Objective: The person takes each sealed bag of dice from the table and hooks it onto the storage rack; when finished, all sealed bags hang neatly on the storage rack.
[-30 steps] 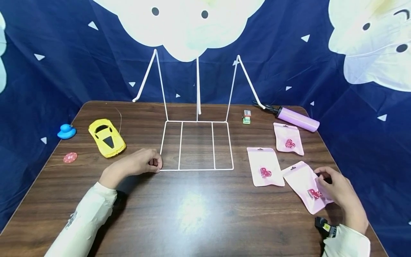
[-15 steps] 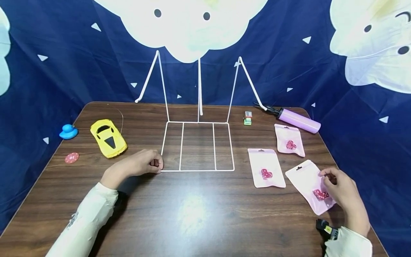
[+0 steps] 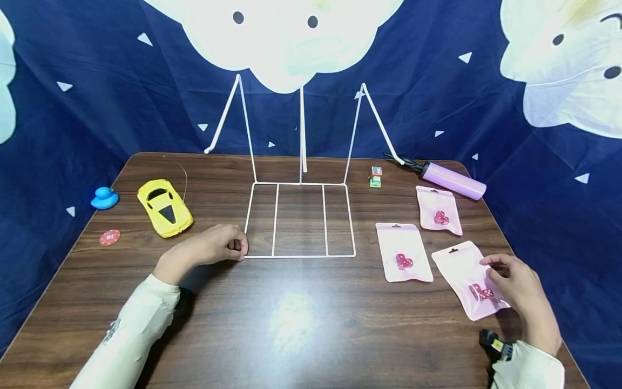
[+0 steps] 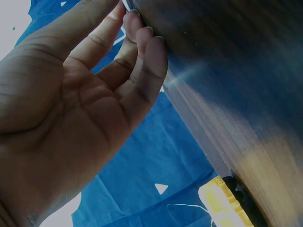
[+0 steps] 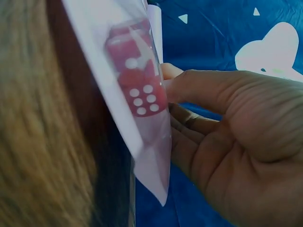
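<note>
A white wire rack (image 3: 298, 257) with tall hooked prongs stands at the middle of the table. My left hand (image 3: 216, 246) pinches its near left corner between thumb and fingers; in the left wrist view the fingers are bent toward the table edge. At the right, my right hand (image 3: 517, 283) pinches the right edge of a pink zip bag (image 3: 461, 270) with red dice (image 5: 137, 75) inside. In the right wrist view the bag's face is tilted, with the thumb at its edge. Two similar bags lie close by: one to the left (image 3: 400, 243), one behind (image 3: 437, 200).
A lilac hand pump (image 3: 452, 181) lies at the back right. A small green-and-red toy (image 3: 375, 177) sits right of the rack. To the left are a yellow toy car (image 3: 165, 208), a blue rubber duck (image 3: 104, 198) and a red poker chip (image 3: 109, 237).
The right hand's bag has shifted slightly right, away from the bag beside it, and its dice have settled a little back left. My left hand keeps its hold on the rack's corner.
</note>
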`<state>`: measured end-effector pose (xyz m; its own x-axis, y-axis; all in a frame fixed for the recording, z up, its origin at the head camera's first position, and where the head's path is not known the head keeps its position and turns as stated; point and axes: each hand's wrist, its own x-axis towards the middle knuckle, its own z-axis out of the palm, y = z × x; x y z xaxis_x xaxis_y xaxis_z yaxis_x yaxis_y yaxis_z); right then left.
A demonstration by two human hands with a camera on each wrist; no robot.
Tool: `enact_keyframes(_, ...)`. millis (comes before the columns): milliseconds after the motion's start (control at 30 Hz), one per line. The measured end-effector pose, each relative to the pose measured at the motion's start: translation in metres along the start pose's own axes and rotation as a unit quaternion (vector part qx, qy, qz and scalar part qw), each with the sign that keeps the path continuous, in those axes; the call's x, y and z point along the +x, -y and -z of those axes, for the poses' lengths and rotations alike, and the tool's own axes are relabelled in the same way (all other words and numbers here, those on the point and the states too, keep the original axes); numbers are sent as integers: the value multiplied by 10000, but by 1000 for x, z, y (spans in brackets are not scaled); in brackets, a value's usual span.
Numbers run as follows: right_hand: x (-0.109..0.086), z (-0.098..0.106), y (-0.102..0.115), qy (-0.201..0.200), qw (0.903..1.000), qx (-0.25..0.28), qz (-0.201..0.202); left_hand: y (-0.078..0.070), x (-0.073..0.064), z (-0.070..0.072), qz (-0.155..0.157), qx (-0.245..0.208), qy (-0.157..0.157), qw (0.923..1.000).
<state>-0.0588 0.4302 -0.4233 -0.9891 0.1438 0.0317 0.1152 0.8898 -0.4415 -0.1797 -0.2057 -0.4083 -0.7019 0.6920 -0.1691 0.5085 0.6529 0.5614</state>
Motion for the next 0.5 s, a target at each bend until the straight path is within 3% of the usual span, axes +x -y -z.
enact_keyframes(167,0,2,1,43,9999,-49,-114,1,0,-1,9,32,5,10000)
enact_keyframes(500,-3,2,2,-400,9992,-52,-9,0,0,0,12,68,29,10000)
